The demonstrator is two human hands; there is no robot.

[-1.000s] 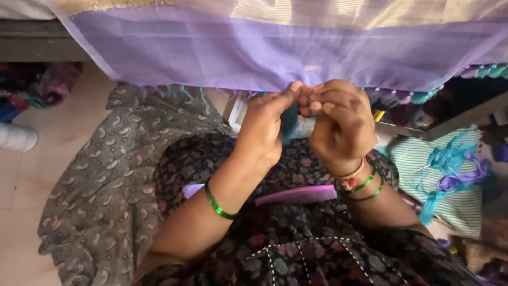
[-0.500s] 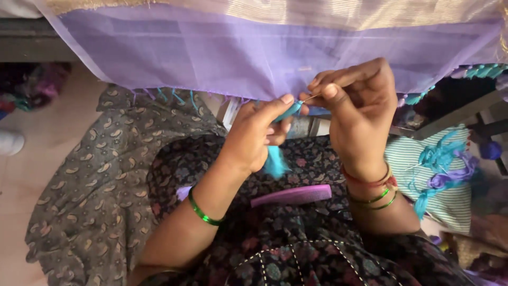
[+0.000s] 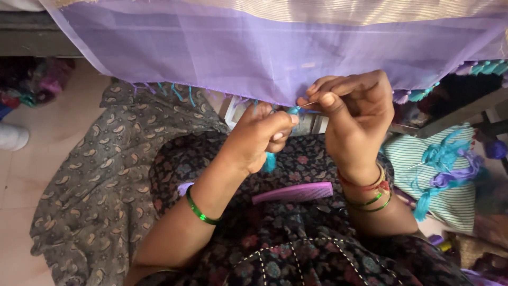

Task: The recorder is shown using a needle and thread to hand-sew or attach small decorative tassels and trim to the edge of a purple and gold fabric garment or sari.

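Note:
A sheer purple cloth point(image 3: 222, 47) hangs across the top of the view, with small teal and purple tassels along its lower edge. My left hand point(image 3: 259, 139) pinches a bunch of teal thread point(image 3: 270, 161) just under that edge; the loose end hangs below my fingers. My right hand point(image 3: 352, 114) is held up beside it, thumb and forefinger closed on a thin needle point(image 3: 311, 104) at the cloth's edge. Both hands almost touch at the teal knot point(image 3: 294, 110). Green bangles are on both wrists.
A purple comb point(image 3: 292, 193) lies on my lap over dark floral fabric. A striped green cloth point(image 3: 455, 196) with teal and purple thread bundles point(image 3: 450, 164) sits at the right. Grey patterned fabric point(image 3: 90, 190) spreads over the floor at left.
Both hands have shifted slightly right and apart; my left hand has drawn the teal thread down from the cloth's edge while my right hand rose beside it.

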